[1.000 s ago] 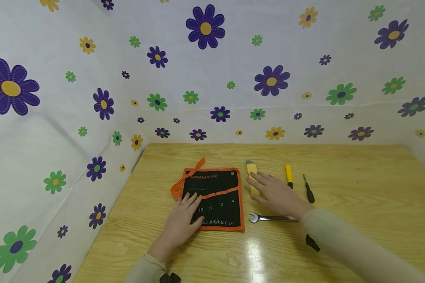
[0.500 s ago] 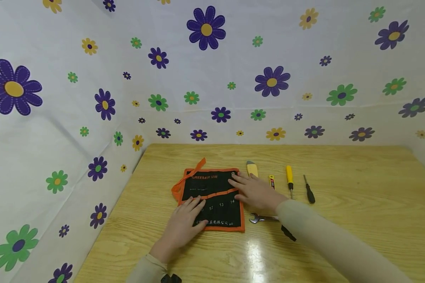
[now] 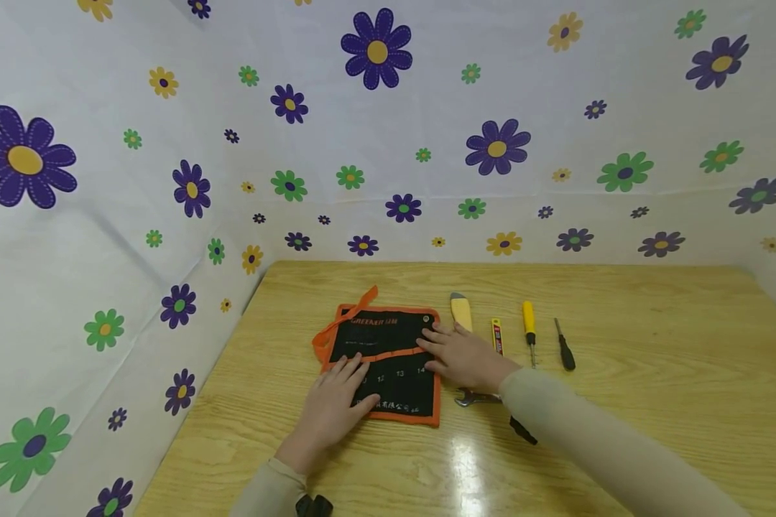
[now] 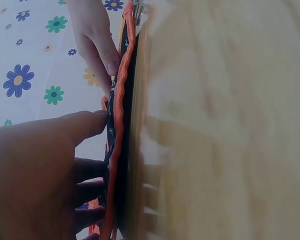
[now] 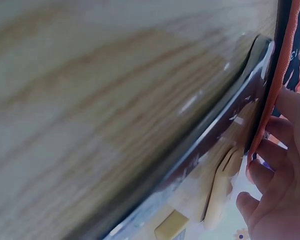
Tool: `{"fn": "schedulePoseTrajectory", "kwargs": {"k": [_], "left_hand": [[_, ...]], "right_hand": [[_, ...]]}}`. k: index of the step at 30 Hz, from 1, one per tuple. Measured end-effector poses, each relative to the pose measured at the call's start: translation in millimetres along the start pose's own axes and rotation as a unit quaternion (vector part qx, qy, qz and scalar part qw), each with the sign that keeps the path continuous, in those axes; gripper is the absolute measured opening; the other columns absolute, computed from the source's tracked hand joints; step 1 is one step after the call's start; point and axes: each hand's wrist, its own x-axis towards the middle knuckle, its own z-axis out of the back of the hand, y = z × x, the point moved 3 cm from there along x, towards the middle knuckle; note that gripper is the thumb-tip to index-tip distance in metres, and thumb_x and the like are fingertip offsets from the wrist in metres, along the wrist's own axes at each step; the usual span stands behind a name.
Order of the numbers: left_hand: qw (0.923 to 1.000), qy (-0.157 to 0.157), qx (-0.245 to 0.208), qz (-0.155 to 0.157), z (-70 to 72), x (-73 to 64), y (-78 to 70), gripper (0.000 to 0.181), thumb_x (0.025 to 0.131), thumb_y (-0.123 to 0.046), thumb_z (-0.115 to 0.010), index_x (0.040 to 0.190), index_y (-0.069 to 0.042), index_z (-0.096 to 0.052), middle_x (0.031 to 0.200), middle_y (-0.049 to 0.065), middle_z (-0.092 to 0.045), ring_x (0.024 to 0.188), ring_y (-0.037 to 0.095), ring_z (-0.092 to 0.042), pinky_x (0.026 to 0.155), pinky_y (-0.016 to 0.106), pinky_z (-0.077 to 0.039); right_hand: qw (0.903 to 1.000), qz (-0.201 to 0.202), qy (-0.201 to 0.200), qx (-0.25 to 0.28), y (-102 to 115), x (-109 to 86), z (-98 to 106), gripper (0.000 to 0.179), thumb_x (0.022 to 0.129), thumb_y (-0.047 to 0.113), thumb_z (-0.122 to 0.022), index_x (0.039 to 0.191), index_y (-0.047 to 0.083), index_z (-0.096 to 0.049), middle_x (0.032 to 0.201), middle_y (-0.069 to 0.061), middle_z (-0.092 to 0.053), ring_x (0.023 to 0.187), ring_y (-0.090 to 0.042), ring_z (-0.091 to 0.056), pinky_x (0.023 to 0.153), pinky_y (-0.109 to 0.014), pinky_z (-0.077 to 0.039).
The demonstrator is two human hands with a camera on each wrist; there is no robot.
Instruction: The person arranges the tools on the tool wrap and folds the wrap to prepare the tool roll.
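Black-and-orange, one pouch point(image 3: 402, 391) lay on the table point(image 3: 659, 373) in our head view, left of one wrench point(image 3: 481, 398) and two screwdrivers point(image 3: 528, 317). The left-wrist view showed us the left hand point(image 4: 45, 165), the right-wrist the right hand point(image 5: 285, 180), both touching it, fingers relaxed, gripping nothing.

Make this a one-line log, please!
left hand: on pouch | right hand: at pouch's right edge | wrench: right of pouch, partly hidden | yellow screwdriver: on table

The head view faces forward-down; close wrist views share the pouch point(image 3: 388, 336).
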Motion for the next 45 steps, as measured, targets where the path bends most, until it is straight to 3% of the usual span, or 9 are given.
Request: {"fn": "schedulePoseTrajectory", "kwargs": {"k": [9,20,31,45], "left_hand": [[0.9997,0.000,0.016,0.018,0.7,5.0,3.9,0.073,0.092,-0.061,-0.046,0.148,-0.014,-0.038,0.154,0.006,-0.028,0.142,0.029,-0.020,0.114,0.052,-0.016],[0.9997,-0.014,0.008,0.020,5.8,7.7,7.5,0.074,0.090,-0.052,-0.059,0.149,-0.013,-0.037,0.154,0.012,-0.027,0.141,0.033,-0.023,0.113,0.054,-0.020],[0.9967,-0.026,0.035,0.068,11.2,17.1,16.8,0.069,0.092,-0.041,-0.063,0.148,-0.011,-0.037,0.151,0.015,-0.032,0.139,0.034,-0.027,0.110,0.054,-0.025],[0.9960,-0.037,0.059,0.057,15.1,29.0,23.5,0.062,0.093,-0.032,-0.063,0.146,-0.008,-0.040,0.147,0.018,-0.038,0.134,0.036,-0.036,0.108,0.052,-0.031]], "right_hand": [[1.0000,0.002,-0.001,0.000,10.2,-6.9,-0.2,0.056,0.100,0.043,-0.044,0.146,0.011,-0.041,0.151,-0.011,-0.034,0.142,-0.031,-0.022,0.113,-0.056,-0.014],[0.9995,0.003,0.007,0.032,20.1,-18.0,-0.5,0.057,0.100,0.044,-0.043,0.146,0.010,-0.042,0.150,-0.011,-0.035,0.141,-0.029,-0.024,0.114,-0.055,-0.011],[0.9989,0.032,0.007,0.034,35.4,-33.1,1.1,0.057,0.101,0.043,-0.043,0.146,0.009,-0.042,0.149,-0.012,-0.037,0.137,-0.030,-0.033,0.113,-0.055,-0.014],[0.9976,0.067,-0.004,0.015,49.5,-37.7,-1.6,0.054,0.100,0.041,-0.045,0.144,0.008,-0.045,0.145,-0.013,-0.043,0.131,-0.030,-0.043,0.112,-0.053,-0.023]]}}
